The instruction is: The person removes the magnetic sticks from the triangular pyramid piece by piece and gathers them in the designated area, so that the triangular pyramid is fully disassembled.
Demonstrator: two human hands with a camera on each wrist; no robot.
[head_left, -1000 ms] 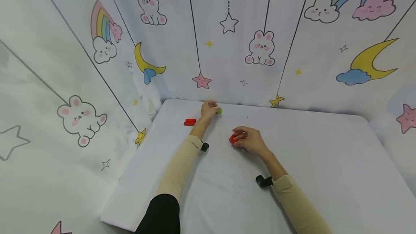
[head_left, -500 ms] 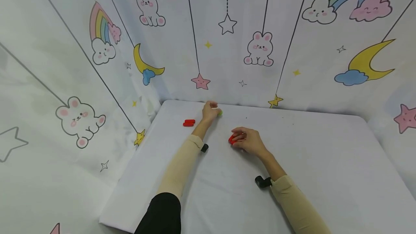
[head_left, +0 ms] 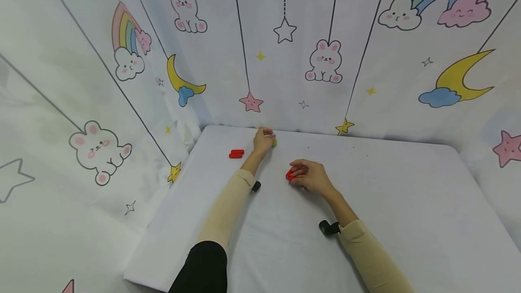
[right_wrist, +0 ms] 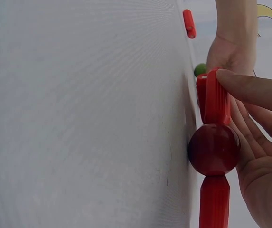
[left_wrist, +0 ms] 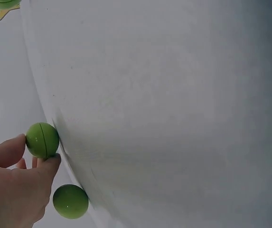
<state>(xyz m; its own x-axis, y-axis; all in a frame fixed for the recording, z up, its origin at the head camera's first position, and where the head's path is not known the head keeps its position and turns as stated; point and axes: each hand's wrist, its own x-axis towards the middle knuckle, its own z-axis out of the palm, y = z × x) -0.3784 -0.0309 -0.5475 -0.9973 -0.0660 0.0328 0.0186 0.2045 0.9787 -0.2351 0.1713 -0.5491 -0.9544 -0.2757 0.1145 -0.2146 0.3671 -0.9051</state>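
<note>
In the left wrist view, the left hand (left_wrist: 19,183) pinches a green ball (left_wrist: 42,140) with a dark line around it, close to the white tabletop. A second green ball (left_wrist: 70,202) sits on the tabletop by that hand, and part of a third green ball (left_wrist: 5,3) shows at the top left corner. The right hand (head_left: 311,176) holds a ribbed red stick (right_wrist: 217,99), thumb on its upper end. Beside it stands another red stick (right_wrist: 201,92), partly covered. A dark red ball (right_wrist: 214,150) and a further red stick (right_wrist: 214,202) line up with the held stick.
Two red sticks (head_left: 236,153) lie side by side left of the left forearm. A white cloth covers the table (head_left: 386,202), whose far edge meets a printed curtain (head_left: 293,85). Small black cameras (head_left: 329,228) hang at both wrists.
The green ball at the left hand's fingertips has shifted slightly nearer the person. The right hand stays in place with the red stick. The head view has shifted a little.
</note>
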